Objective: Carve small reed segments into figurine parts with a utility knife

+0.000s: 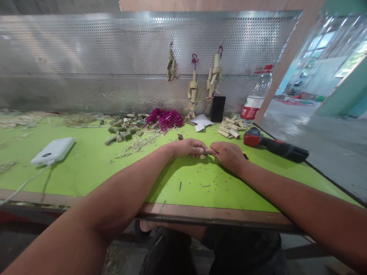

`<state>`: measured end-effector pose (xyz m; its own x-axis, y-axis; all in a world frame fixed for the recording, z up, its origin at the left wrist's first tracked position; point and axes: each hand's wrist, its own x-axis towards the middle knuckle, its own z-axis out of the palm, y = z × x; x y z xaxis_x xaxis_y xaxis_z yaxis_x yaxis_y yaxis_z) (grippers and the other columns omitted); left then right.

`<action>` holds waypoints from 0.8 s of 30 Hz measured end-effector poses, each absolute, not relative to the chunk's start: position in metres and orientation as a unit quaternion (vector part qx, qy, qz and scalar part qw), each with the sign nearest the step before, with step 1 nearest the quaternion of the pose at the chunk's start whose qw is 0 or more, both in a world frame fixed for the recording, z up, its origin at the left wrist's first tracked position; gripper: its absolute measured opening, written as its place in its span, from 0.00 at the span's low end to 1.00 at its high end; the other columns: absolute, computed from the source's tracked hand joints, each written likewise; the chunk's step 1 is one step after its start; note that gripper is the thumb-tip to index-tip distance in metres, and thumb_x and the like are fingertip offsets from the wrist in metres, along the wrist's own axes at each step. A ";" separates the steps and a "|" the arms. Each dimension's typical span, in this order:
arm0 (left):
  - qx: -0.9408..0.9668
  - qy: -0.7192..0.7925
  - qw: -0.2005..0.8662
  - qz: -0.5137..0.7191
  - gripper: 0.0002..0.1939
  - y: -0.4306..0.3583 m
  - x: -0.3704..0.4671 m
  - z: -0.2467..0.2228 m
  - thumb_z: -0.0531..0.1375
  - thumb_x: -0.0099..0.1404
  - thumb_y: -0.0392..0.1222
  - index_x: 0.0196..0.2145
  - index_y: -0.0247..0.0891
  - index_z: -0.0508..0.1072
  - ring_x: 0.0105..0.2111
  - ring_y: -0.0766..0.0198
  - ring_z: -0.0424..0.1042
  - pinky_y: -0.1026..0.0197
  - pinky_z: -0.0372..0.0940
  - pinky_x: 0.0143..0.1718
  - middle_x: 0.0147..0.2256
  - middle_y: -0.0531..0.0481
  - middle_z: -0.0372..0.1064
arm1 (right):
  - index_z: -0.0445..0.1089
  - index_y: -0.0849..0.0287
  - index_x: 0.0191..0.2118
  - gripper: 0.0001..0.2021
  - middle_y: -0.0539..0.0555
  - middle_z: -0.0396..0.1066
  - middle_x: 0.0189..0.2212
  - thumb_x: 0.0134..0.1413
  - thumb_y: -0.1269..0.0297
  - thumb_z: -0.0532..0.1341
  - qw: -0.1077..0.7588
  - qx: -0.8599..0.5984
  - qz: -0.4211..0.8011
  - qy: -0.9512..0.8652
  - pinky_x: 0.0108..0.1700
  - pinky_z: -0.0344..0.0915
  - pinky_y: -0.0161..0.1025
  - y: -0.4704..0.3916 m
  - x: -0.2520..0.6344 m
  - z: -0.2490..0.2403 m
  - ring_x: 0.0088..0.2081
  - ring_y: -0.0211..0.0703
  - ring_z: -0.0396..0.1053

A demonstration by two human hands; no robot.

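Observation:
Over the green tabletop (197, 183), my left hand (187, 148) is closed, its fingers curled around a small pale piece of bamboo (203, 156) that shows just below the fingertips. My right hand (228, 154) meets it from the right, thumb and fingers pinched together near that piece. What the right hand grips is mostly hidden. A yellow and black end (246, 156) of some object shows just past the right wrist; whether it is held or lies on the table I cannot tell. Small shavings are scattered below both hands.
Behind the hands lie purple string (164, 119), cut bamboo pieces (123, 130), a white paper shape (202, 121) and a black phone-like slab (218, 109). A power tool (275, 147) and a bottle (254, 103) are right, a white power bank (53, 151) left. Bamboo figures (194, 91) hang on perforated metal.

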<state>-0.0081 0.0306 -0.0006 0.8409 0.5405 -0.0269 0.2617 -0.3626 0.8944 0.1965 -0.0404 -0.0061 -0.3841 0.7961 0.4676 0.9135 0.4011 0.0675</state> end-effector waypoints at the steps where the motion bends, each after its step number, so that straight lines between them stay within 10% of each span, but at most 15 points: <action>1: 0.814 0.246 0.508 0.138 0.14 0.031 -0.008 -0.001 0.58 0.64 0.45 0.44 0.34 0.72 0.29 0.69 0.66 0.63 0.62 0.34 0.29 0.51 0.68 | 0.67 0.58 0.27 0.25 0.53 0.70 0.24 0.65 0.48 0.44 0.181 -0.522 -0.158 -0.818 0.29 0.43 0.37 -0.040 0.197 -0.006 0.27 0.39 0.61; 24: 0.804 0.233 0.527 0.149 0.15 0.031 -0.009 -0.002 0.60 0.63 0.45 0.44 0.33 0.73 0.30 0.68 0.66 0.61 0.62 0.37 0.32 0.49 0.70 | 0.68 0.59 0.28 0.23 0.52 0.70 0.24 0.64 0.49 0.47 0.191 -0.473 -0.129 -0.850 0.29 0.43 0.36 -0.042 0.203 -0.009 0.27 0.39 0.61</action>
<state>-0.0093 0.0311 -0.0015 0.8466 0.5322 -0.0056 0.2174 -0.3361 0.9164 0.2029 -0.0424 -0.0094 -0.4789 0.7557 0.4468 0.8543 0.5183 0.0391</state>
